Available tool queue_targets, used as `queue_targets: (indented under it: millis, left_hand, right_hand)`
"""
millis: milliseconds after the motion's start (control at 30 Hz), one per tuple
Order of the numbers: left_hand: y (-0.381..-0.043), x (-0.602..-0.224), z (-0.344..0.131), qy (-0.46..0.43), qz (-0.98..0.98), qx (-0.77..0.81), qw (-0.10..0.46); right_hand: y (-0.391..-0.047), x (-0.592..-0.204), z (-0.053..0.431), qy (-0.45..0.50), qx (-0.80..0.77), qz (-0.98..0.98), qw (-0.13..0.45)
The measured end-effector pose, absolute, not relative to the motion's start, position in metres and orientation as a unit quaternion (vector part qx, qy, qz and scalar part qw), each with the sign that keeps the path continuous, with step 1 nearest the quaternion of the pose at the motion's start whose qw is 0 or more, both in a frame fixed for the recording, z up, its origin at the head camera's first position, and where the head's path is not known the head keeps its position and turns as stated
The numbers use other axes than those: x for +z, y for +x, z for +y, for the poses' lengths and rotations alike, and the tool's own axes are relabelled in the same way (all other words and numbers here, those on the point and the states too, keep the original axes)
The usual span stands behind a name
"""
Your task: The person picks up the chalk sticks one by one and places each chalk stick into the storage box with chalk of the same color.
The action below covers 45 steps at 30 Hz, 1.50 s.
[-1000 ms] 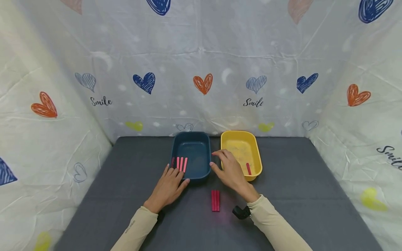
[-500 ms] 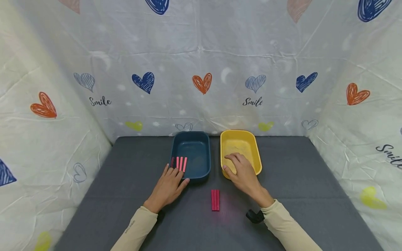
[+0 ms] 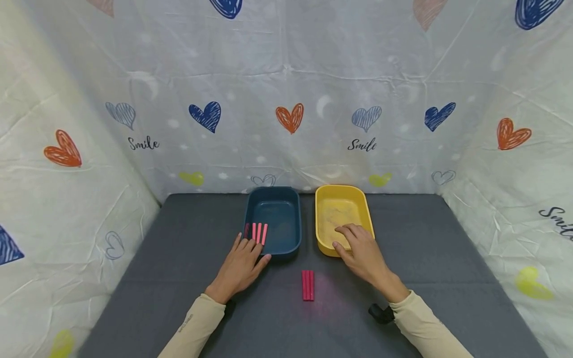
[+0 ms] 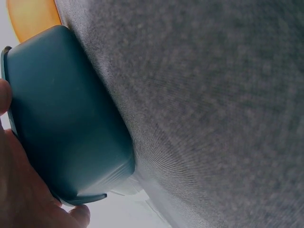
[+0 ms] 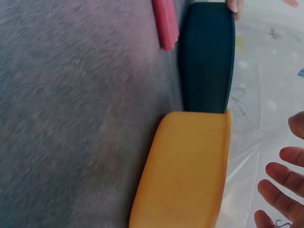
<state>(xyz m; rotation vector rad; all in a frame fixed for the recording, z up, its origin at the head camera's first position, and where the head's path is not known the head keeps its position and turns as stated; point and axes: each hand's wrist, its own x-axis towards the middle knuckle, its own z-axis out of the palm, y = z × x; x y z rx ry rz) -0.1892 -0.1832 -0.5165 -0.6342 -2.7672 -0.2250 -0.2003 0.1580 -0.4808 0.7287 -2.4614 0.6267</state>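
Note:
My left hand (image 3: 239,268) rests over the near left corner of a dark blue tub (image 3: 282,219), fingers lying over its rim. Just beyond those fingertips, three light pink sticks (image 3: 259,233) lie side by side inside, with a dark red streak along the left wall. My right hand (image 3: 364,254) hovers over the near right corner of a yellow tub (image 3: 329,248). Its fingers (image 5: 285,178) are spread and hold nothing in the right wrist view. Nearer on the table, a row of crimson sticks (image 3: 308,285) lies between the two arms.
Both tubs stand at the back of a grey cloth-covered table (image 3: 201,214), with a narrow gap between them. Behind and beside the table hang white sheets (image 3: 250,134) printed with hearts. A black strap-on device (image 3: 380,313) sits at the right wrist.
My right hand has moved right, from the blue tub's side across to the yellow tub's near right corner, and now covers the red stick seen there. The left hand stays put.

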Motion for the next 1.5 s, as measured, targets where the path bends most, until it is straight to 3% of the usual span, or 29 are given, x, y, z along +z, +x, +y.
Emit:
queue_targets:
  millis: [900, 1500]
  left_hand:
    - [-0.189, -0.514, -0.181, -0.221, -0.960, -0.085, 0.150]
    - [-0.188, -0.514, -0.182, -0.219, -0.962, -0.084, 0.143]
  right_hand:
    - [-0.205, -0.502, 0.207, 0.289, 0.103, -0.932, 0.191]
    - [-0.210, -0.517, 0.214, 0.322, 0.075, -0.923, 0.197]
